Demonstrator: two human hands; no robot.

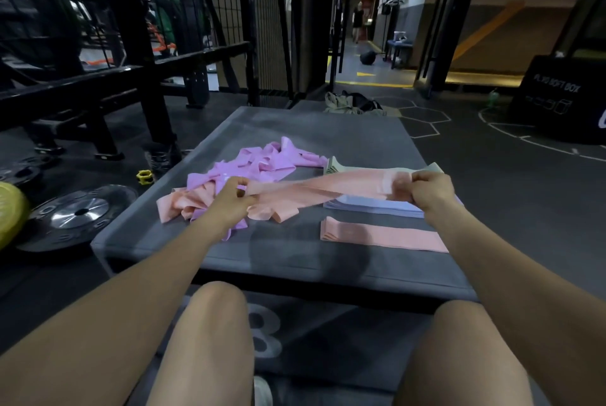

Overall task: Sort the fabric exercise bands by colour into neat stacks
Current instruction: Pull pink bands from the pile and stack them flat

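A peach band (328, 189) is stretched between my hands above the grey padded box (262, 251). My left hand (229, 197) pinches its left end over a loose heap of pink-purple bands (259, 164) mixed with peach ones (178, 205). My right hand (429, 190) grips its right end above a flat lavender stack (370, 205). A neat peach stack (380, 236) lies in front of the lavender one. A pale green stack (334, 165) sits behind, partly hidden by the held band.
Weight plates (78, 212) and a yellow collar (145, 176) lie on the floor at the left, beside a black rack (131, 44). A black soft plyo box (557, 97) stands at the far right. My bare knees sit below the box's near edge.
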